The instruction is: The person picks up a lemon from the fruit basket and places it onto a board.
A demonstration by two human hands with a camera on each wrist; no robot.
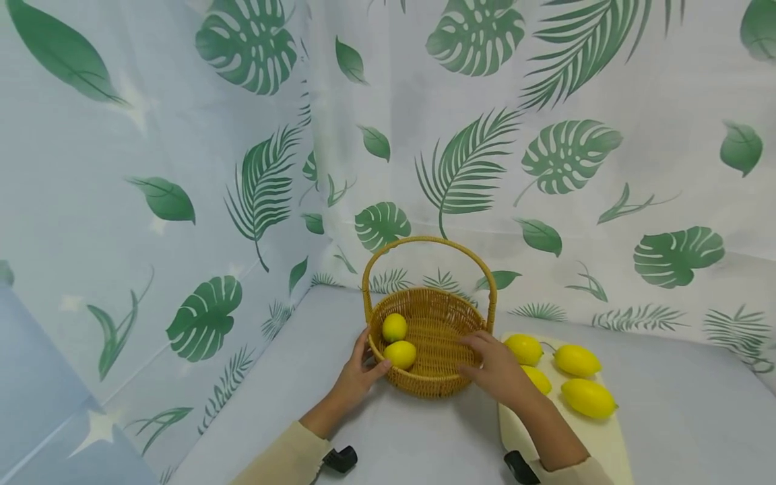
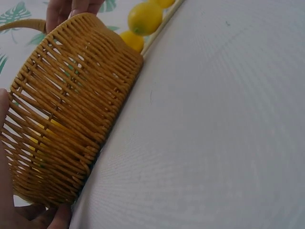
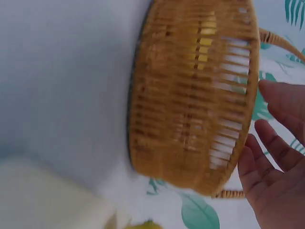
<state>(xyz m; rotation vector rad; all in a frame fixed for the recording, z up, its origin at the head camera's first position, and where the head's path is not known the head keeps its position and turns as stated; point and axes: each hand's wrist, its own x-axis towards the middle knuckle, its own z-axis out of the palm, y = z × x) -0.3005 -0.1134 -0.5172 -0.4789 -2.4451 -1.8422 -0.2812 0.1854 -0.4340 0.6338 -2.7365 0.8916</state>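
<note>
A round wicker basket point(image 1: 427, 386) with a tall arched handle stands on the table. Two lemons lie at its left side inside, one lemon point(image 1: 395, 327) behind the other lemon point(image 1: 400, 355). My left hand point(image 1: 354, 376) grips the left rim, thumb over the edge and fingers along the outer wall. At the right rim, my right hand point(image 1: 502, 372) reaches over into the basket with fingers apart and nothing held. In the right wrist view its loosely bent fingers point(image 3: 281, 152) are at the rim; firm contact cannot be told.
Right of the basket lies a cream board point(image 1: 606, 448) bearing several lemons point(image 1: 589, 398), some partly behind the right hand and forearm. A white-grey cloth point(image 1: 412, 444) covers the table. Leaf-printed curtains point(image 1: 400, 175) hang behind and on the left.
</note>
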